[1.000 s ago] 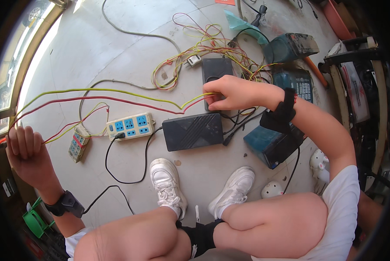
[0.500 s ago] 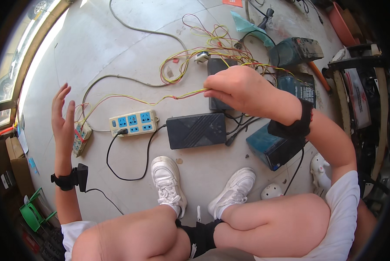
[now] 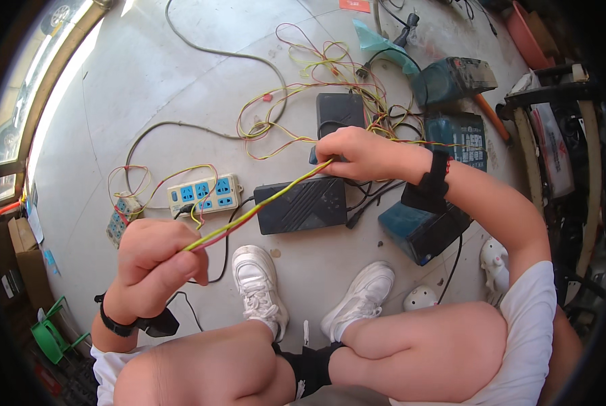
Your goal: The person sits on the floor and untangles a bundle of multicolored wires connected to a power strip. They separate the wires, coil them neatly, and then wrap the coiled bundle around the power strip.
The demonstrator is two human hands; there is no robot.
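A thin bundle of yellow, green and red wires (image 3: pixel 262 206) runs taut between my two hands above the floor. My left hand (image 3: pixel 157 257) is closed around its lower end near my left knee. My right hand (image 3: pixel 357 154) pinches the wires farther up, over a flat black box (image 3: pixel 303 205). Beyond my right hand the wires spread into a loose tangle (image 3: pixel 316 74) on the concrete. My white shoes (image 3: pixel 259 287) rest just below the black box.
A white power strip with blue sockets (image 3: pixel 203 194) lies left of the black box, a smaller strip (image 3: pixel 119 220) beside it. Blue batteries (image 3: pixel 421 230) and a teal power tool (image 3: pixel 452 78) sit to the right, a second black box (image 3: pixel 340 111) farther back, a metal rack (image 3: pixel 560 135) at far right.
My left hand came in from the far left, where it was spread open, and closed on the wire bundle. The wires now stretch short and taut between both hands.
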